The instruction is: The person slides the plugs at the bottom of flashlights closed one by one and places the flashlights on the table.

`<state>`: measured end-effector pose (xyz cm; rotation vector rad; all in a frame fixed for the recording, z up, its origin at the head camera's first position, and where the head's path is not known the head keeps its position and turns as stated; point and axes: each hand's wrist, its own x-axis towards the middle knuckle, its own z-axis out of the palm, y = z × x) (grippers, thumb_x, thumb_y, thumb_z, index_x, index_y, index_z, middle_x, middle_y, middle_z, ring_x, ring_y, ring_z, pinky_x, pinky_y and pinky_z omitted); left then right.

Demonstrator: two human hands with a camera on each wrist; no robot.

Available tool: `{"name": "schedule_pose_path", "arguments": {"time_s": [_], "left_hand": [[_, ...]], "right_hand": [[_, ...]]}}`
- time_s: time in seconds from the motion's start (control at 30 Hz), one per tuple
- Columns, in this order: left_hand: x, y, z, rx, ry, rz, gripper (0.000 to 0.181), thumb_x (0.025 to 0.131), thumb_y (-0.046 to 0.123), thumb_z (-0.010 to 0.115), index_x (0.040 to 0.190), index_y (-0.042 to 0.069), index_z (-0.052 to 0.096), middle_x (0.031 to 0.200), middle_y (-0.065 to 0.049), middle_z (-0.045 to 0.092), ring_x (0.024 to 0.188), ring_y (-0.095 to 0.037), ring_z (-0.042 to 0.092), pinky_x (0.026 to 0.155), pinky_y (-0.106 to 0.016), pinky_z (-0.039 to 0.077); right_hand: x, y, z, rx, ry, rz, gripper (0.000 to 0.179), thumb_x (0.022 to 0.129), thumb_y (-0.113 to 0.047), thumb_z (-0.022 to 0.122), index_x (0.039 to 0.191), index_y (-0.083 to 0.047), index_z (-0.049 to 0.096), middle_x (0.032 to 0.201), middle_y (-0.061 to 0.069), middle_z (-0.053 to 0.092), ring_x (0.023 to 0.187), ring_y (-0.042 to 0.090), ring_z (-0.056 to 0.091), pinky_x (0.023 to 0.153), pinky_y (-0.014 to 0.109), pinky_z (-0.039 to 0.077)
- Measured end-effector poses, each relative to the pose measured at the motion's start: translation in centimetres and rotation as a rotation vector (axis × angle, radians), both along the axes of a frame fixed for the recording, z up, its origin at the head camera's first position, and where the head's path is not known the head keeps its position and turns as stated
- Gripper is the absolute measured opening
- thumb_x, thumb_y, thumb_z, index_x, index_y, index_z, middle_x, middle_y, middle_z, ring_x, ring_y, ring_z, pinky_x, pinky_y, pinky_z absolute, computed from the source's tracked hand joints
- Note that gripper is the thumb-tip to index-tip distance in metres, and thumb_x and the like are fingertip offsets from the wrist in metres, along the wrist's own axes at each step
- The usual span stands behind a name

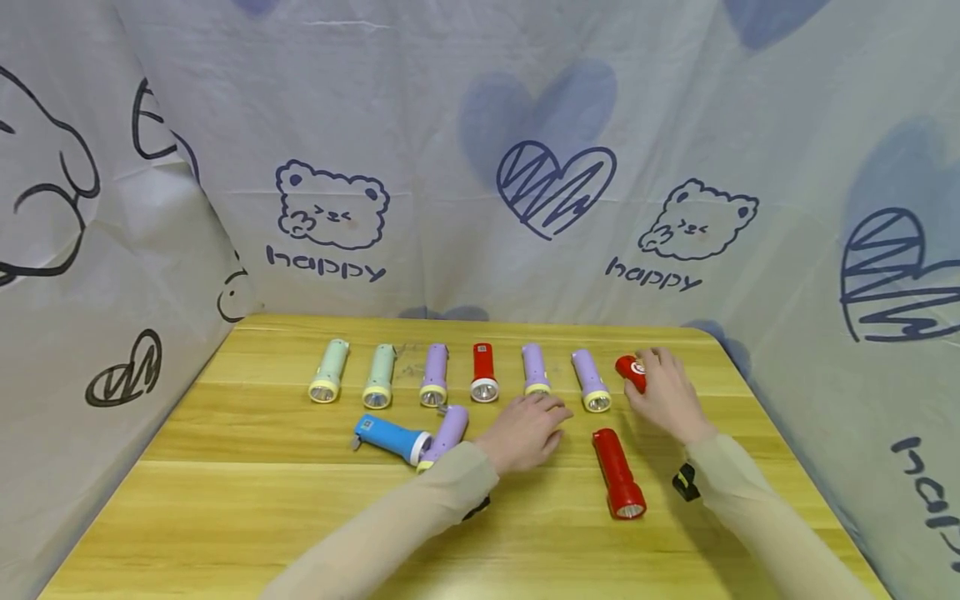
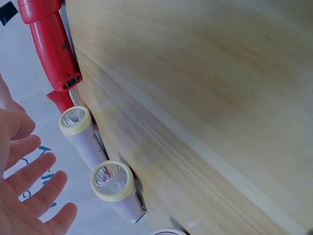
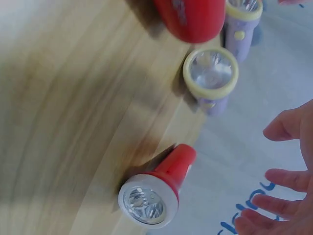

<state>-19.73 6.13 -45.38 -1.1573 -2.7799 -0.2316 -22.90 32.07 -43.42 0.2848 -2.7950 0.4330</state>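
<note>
My right hand (image 1: 667, 396) is over the right end of a row of flashlights, close to a small red flashlight (image 1: 630, 372) that it partly covers in the head view. The right wrist view shows the fingers spread and apart from this white-rimmed red flashlight (image 3: 176, 164). My left hand (image 1: 525, 433) hovers palm down near the middle, holding nothing, its fingers (image 2: 41, 196) extended. Just beyond it lies a lilac flashlight (image 1: 534, 365), its lens end partly hidden, with another lilac flashlight (image 1: 590, 379) to its right. A larger red flashlight (image 1: 618, 473) lies between the two arms.
Leftward the row continues with a red flashlight (image 1: 483, 371), a lilac flashlight (image 1: 435, 373) and two mint flashlights (image 1: 381, 375). Nearer, a blue flashlight (image 1: 390, 437) meets a lilac flashlight (image 1: 450, 429), partly behind the left sleeve. A printed curtain (image 1: 442, 108) surrounds the wooden table (image 1: 225, 517).
</note>
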Motion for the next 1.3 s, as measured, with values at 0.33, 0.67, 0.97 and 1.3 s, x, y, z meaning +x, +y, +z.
{"name": "schedule_pose_path", "arguments": {"time_s": [0.33, 0.67, 0.97, 1.3], "left_hand": [[-0.3, 0.4, -0.5, -0.012, 0.053, 0.014, 0.037, 0.102, 0.028, 0.057, 0.139, 0.022, 0.059, 0.149, -0.001, 0.055, 0.138, -0.023, 0.051, 0.12, -0.048, 0.039], [-0.5, 0.5, -0.9, -0.011, 0.036, 0.023, 0.038, 0.102, 0.028, 0.057, 0.14, 0.022, 0.058, 0.151, -0.002, 0.053, 0.139, -0.025, 0.05, 0.121, -0.051, 0.037], [-0.5, 0.6, -0.9, -0.035, 0.04, 0.021, 0.038, 0.103, 0.029, 0.056, 0.141, 0.023, 0.057, 0.151, -0.001, 0.052, 0.139, -0.022, 0.05, 0.121, -0.049, 0.037], [-0.5, 0.4, -0.8, -0.026, 0.03, 0.016, 0.039, 0.103, 0.028, 0.056, 0.141, 0.022, 0.057, 0.152, -0.003, 0.052, 0.139, -0.023, 0.05, 0.121, -0.05, 0.037]], "right_hand": [[-2.5, 0.6, -0.7, 0.061, -0.115, -0.02, 0.063, 0.093, -0.019, 0.062, 0.142, 0.013, 0.041, 0.147, 0.042, 0.035, 0.133, 0.062, 0.035, 0.109, 0.073, 0.035], [-4.3, 1.2, -1.5, 0.109, -0.355, -0.085, 0.076, 0.099, -0.033, 0.057, 0.155, 0.005, 0.023, 0.159, 0.041, 0.014, 0.143, 0.066, 0.014, 0.115, 0.077, 0.02], [-4.6, 1.4, -2.3, 0.145, -0.527, -0.095, 0.081, 0.102, -0.04, 0.05, 0.158, 0.005, 0.012, 0.156, 0.044, 0.019, 0.141, 0.068, 0.02, 0.114, 0.076, 0.026], [-4.9, 2.0, -3.4, 0.154, -0.492, -0.079, 0.078, 0.1, -0.033, 0.057, 0.154, 0.011, 0.021, 0.135, 0.046, 0.045, 0.119, 0.061, 0.052, 0.098, 0.067, 0.049]]}}
